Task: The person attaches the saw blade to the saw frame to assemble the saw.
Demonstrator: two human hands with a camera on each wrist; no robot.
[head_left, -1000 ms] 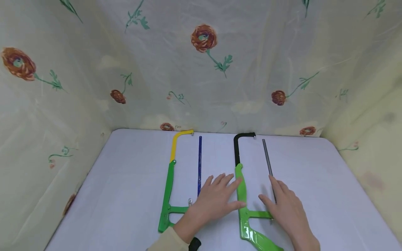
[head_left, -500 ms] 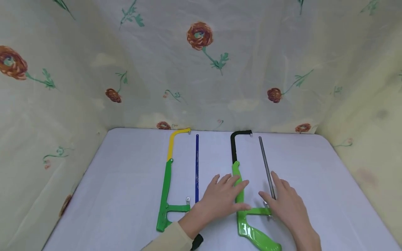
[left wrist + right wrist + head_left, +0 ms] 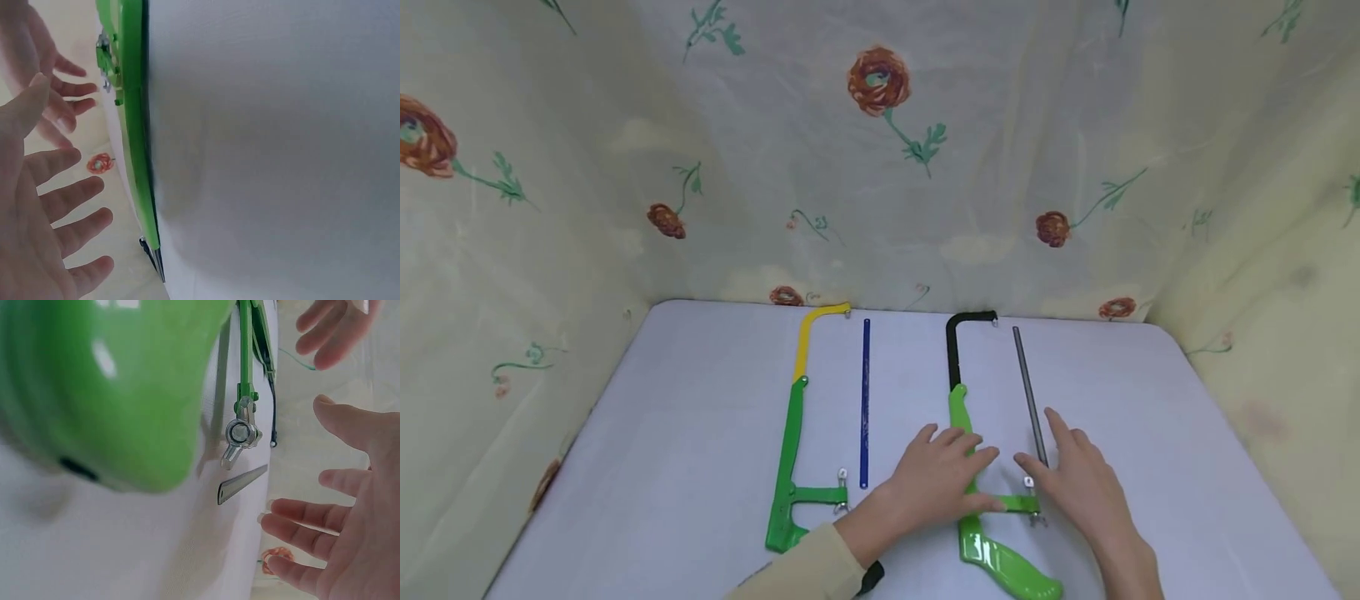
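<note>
A light green hacksaw frame point(image 3: 1003, 562) with a black front bow lies on the white table. My left hand point(image 3: 936, 483) hovers over its middle, fingers spread. In the left wrist view that hand point(image 3: 44, 212) is apart from the frame and holds nothing. My right hand point(image 3: 1086, 492) hovers beside the frame's crossbar, near the lower end of a grey hacksaw blade point(image 3: 1028, 387). Seen from the right wrist, its fingers are loosely extended and apart from the blade point(image 3: 240, 484) and the wing nut point(image 3: 240, 432).
Left of my hands lies a dark green hacksaw frame point(image 3: 788, 450) with a yellow bow; my left sleeve covers its handle. A blue blade point(image 3: 865, 400) lies beside it. Flower-patterned cloth point(image 3: 970, 200) hangs behind the table point(image 3: 700, 467) and along both sides.
Both hands stay over the right hacksaw, with small shifts only. The lower end of the blue blade has come out from behind the left arm. The whole view has shifted slightly.
</note>
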